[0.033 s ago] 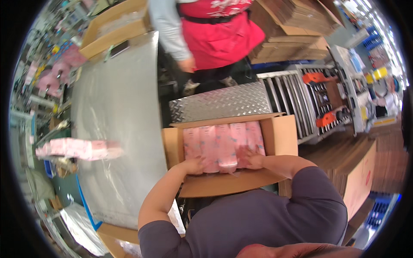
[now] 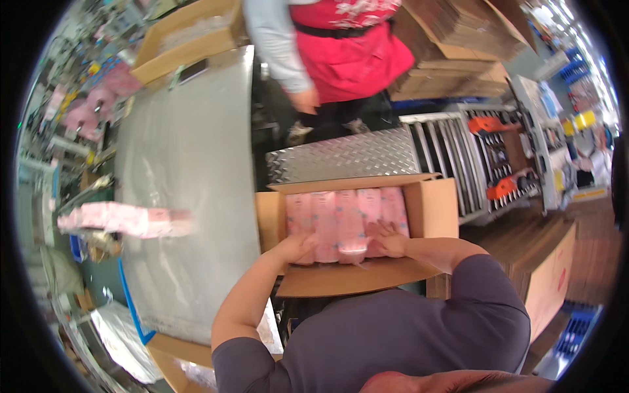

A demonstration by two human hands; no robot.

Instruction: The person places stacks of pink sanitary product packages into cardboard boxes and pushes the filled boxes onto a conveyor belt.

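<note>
An open cardboard carton [image 2: 367, 281] stands in front of me, its flaps folded outward. Pink packs [image 2: 325, 213] fill it side by side in a row, wrapped in film with small blue marks. My left hand [image 2: 299, 249] lies on the near left packs, fingers stretched forward. On the near right packs rests my right hand [image 2: 391, 241], its fingers spread. Both palms press on the tops, and neither hand grasps a pack. A glossy clear wrap catches light between them.
Left of the carton is a metal table [image 2: 190, 144], with a blurred row of pink packs [image 2: 124, 219] at its left edge. A tread plate [image 2: 347, 157] lies beyond the carton, leading to a roller conveyor [image 2: 445, 154]. A person in a red apron [image 2: 350, 59] stands opposite.
The whole view has shifted slightly. My hands stay on the packs in the carton, and the right hand's fingers show more clearly spread.
</note>
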